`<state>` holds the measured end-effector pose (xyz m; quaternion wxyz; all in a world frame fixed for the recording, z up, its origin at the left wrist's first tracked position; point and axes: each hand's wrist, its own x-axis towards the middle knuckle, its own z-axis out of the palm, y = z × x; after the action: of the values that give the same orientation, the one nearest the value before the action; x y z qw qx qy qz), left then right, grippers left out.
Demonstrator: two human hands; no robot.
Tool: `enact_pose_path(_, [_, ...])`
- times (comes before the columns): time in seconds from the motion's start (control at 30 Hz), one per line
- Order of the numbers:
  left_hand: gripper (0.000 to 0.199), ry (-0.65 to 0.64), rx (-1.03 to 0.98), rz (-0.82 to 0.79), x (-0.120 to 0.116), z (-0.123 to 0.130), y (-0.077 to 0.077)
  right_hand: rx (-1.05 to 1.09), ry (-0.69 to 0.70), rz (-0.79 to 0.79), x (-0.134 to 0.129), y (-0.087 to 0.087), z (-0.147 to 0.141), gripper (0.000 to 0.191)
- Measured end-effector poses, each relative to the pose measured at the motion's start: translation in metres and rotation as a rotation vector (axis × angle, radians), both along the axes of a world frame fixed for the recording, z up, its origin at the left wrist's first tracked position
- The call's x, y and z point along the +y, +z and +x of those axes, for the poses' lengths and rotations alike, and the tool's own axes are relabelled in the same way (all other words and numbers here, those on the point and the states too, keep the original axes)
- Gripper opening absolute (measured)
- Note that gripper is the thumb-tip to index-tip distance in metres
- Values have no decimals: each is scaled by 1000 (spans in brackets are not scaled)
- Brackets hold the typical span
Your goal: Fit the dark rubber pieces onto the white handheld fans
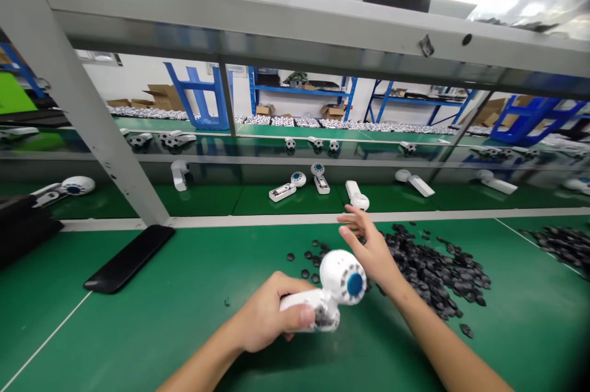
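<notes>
My left hand [265,313] is wrapped round the handle of a white handheld device with a ball-shaped head [332,275]. A blue disc ringed by grey slots shows on the head, which points up and right. My right hand [372,254] is raised with fingers apart and nothing in them. Just beyond its fingertips another white device [357,195] lies on the green strip behind the bench rail. Beneath and beside the right forearm spreads a pile of small black pieces [433,269], some of them loose near the held head.
A black tray [131,258] lies at the left by a grey post [99,97]. More white devices [283,191] lie along the green strip [249,204] behind the white rail [258,220]. A grey crossbeam [276,14] spans overhead. Blue stools [200,97] and shelves stand farther back.
</notes>
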<state>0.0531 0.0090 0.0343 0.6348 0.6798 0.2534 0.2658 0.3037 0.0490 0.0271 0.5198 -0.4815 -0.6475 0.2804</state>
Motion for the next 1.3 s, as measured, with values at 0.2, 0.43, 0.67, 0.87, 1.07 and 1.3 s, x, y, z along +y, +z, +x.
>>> enact_pose_path(0.2, [55,130,-15,7,7,6,-6,229,378,-289,-10,2,-3,71])
enact_pose_path(0.43, [57,634,-30,-178,21,15,-25,0,376,117,-28,5,-6,63])
enact_pose_path(0.67, [53,116,-19,-29,3,4,-5,74,135,30,-6,-3,-7,74])
enact_pose_path(0.87, [52,121,-289,-87,-7,5,3,-439,174,-212,14,4,34,31])
enact_pose_path(1.07, [38,389,-322,-226,2,2,-11,-698,305,-293,1,6,26,21])
enact_pose_path(1.3, [39,533,-288,-258,3,9,-1,-861,182,-229,-1,0,16,18])
